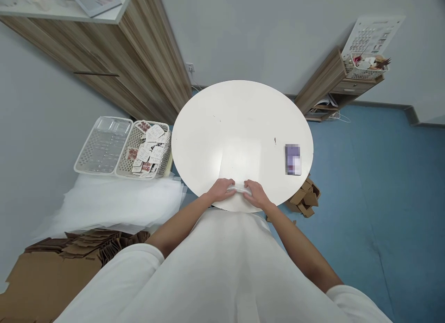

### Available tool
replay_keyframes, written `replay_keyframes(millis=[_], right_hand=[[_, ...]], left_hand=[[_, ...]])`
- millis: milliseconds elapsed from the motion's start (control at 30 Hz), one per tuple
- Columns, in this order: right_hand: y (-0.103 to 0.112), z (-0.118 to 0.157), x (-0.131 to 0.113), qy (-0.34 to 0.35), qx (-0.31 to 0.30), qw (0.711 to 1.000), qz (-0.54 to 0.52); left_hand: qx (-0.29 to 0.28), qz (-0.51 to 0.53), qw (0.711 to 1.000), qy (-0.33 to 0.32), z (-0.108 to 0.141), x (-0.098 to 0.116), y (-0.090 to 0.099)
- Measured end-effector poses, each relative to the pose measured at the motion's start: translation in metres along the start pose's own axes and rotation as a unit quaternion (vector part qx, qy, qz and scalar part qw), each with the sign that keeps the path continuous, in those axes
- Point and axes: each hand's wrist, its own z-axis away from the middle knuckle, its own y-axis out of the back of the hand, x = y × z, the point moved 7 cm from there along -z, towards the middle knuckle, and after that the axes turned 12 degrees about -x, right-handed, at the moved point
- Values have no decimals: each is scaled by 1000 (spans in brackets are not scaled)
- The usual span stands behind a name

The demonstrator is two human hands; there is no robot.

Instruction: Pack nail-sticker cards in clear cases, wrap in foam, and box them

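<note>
Near the front edge of the round white table (239, 114), both my hands grip a small whitish, translucent bundle (239, 188). My left hand (221, 189) has its fingers and thumb closed on the left end. At the right end, my right hand (256, 194) pinches it in the same way. The bundle lies crosswise, low over the tabletop; whether it touches the table I cannot tell. What is inside it, if anything, cannot be made out. To the right on the table lies a blurred purple item (293, 159).
On the left stand a white basket of clear plastic cases (107, 144) and one of printed cards (149, 147). Nearer me are white translucent sheets (125, 200) and stacked flat cardboard (52, 276). Small cardboard boxes (306, 198) lie beneath the table's right edge. A wooden cabinet (153, 59) rises behind.
</note>
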Motion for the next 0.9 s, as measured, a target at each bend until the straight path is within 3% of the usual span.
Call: replay_keyframes(millis=[100, 200, 333, 433, 633, 900], right_hand=[[11, -7, 15, -60, 19, 994, -89], [17, -18, 29, -113, -7, 982, -152], [19, -29, 37, -117, -42, 973, -196], [19, -35, 45, -125, -34, 966, -222], [16, -43, 60, -173, -7, 964, -203], [13, -45, 66, -229, 34, 960, -156]], left_hand=[[41, 46, 998, 18, -5, -9, 11], [23, 108, 993, 46, -13, -22, 14], [-7, 151, 984, 89, -19, -37, 13], [-3, 162, 979, 126, -22, -47, 13], [1, 124, 965, 233, -15, -70, 12], [39, 88, 950, 297, -3, -77, 13]])
